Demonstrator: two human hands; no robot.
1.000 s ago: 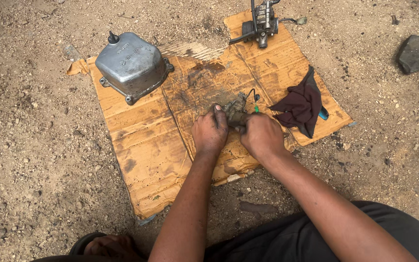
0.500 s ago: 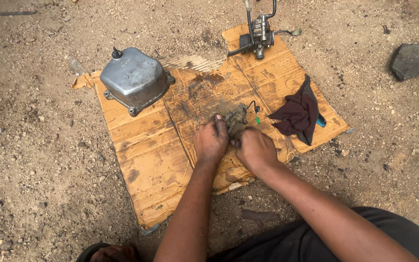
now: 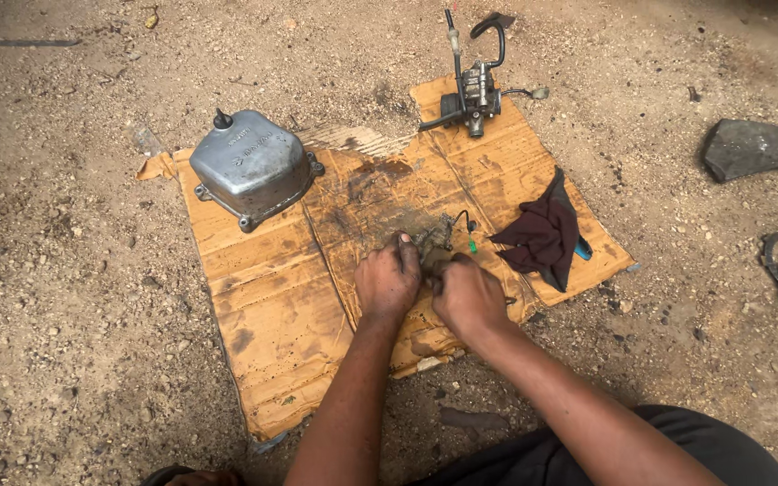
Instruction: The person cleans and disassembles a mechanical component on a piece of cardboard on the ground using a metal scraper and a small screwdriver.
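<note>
Both hands [image 3: 429, 283] hide a small greasy part [image 3: 434, 245].

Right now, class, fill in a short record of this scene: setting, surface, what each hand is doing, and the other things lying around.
setting: bare gravelly ground outdoors
surface: stained cardboard sheet
left hand: gripping a small dirty metal part on the cardboard
right hand: closed on the same part from the other side
far left: grey metal cover
far edge: small metal assembly with hoses
right: dark rag
off the cardboard: flat dark stone
</note>
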